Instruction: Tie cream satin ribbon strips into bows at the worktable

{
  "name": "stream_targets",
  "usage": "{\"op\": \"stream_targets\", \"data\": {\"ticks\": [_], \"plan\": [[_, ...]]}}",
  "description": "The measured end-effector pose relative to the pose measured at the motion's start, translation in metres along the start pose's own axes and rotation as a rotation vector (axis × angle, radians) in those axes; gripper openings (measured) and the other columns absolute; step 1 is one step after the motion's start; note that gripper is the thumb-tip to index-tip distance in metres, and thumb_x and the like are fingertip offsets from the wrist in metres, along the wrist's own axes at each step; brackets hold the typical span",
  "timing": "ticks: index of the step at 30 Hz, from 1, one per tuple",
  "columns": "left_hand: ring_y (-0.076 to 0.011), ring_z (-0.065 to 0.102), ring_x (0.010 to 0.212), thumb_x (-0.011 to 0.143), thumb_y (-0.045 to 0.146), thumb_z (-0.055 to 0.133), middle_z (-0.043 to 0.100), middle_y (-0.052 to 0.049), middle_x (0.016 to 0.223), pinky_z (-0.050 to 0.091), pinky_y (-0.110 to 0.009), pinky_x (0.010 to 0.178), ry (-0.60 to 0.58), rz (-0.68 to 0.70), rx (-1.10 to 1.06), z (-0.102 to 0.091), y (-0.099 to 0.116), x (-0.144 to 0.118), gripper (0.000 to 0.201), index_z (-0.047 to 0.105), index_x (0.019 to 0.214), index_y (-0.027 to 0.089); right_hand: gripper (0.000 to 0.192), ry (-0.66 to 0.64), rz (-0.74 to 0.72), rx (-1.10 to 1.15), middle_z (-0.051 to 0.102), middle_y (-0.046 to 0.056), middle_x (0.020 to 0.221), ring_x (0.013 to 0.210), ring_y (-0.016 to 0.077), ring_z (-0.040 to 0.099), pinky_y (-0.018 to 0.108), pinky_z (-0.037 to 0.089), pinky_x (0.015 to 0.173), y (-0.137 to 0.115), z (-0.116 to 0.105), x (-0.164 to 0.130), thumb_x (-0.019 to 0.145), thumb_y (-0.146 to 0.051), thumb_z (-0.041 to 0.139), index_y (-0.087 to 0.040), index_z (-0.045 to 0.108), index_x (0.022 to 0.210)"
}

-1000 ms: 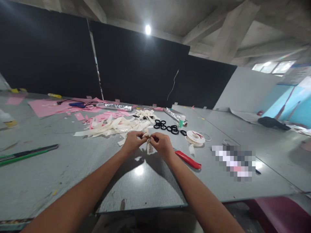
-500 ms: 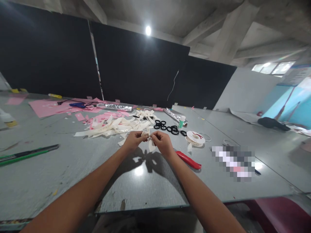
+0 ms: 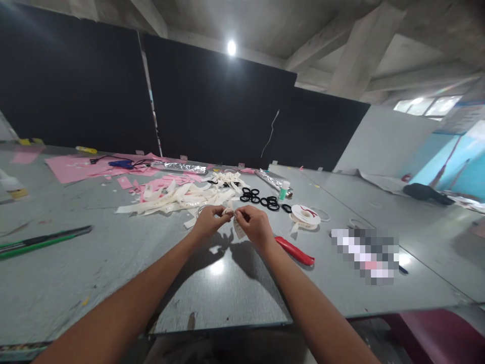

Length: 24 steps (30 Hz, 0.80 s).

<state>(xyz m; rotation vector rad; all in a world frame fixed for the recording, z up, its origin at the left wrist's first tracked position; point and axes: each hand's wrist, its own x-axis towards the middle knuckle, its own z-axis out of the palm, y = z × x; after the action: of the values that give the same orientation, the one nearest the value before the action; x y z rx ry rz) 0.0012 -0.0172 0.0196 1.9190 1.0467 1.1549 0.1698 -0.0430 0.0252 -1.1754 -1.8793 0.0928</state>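
Pinching a cream ribbon strip (image 3: 238,228), both hands show no readable writing

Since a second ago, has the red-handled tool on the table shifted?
No. The red-handled tool lies where it did, right of the right hand and below the ribbon spool.

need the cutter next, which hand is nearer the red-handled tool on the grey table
Right. The right hand sits just left of the red-handled tool, nearly touching its near end; the left hand is farther left, beyond the right hand.
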Motion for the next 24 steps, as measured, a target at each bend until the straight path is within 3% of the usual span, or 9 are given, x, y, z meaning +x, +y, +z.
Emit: {"op": "stream_targets", "data": {"ticks": [6,15,24], "plan": [[-0.0144,0.049,0.062,0.074,0.045,0.059,0.058,-0.002,0.061,0.036,-0.027,0.060,-0.007,-0.016,-0.037,-0.001,-0.002,0.001,0.031,0.063,0.063,0.015,0.017,0.007,0.055,0.050,0.067,0.002,0.073,0.065,0.0135,0.058,0.023,0.043,0.064,0.001,0.001,0.001,0.081,-0.025,0.053,-0.019,0.068,0.079],[-0.0145,0.052,0.063,0.072,0.040,0.060,0.058,-0.002,0.062,0.039,-0.027,0.062,-0.001,-0.066,-0.243,0.002,-0.002,0.002,0.026,0.061,0.065,0.015,0.026,-0.004,0.192,0.306,0.060,-0.001,0.060,0.053,0.0110,0.052,0.021,0.040,0.053,0.005,0.010,0.002,0.085,-0.036,0.049,-0.016,0.064,0.077],[-0.0160,0.057,0.071,0.075,0.035,0.060,0.063,-0.001,0.074,0.042,-0.027,0.070,0.095,0.112,0.038,-0.003,0.008,-0.004,0.019,0.063,0.080,0.017,0.019,0.008,0.127,0.222,0.062,0.001,0.067,0.060,0.0121,0.054,0.021,0.039,0.056,0.002,0.008,0.001,0.083,-0.032,0.052,-0.017,0.063,0.077]]}}
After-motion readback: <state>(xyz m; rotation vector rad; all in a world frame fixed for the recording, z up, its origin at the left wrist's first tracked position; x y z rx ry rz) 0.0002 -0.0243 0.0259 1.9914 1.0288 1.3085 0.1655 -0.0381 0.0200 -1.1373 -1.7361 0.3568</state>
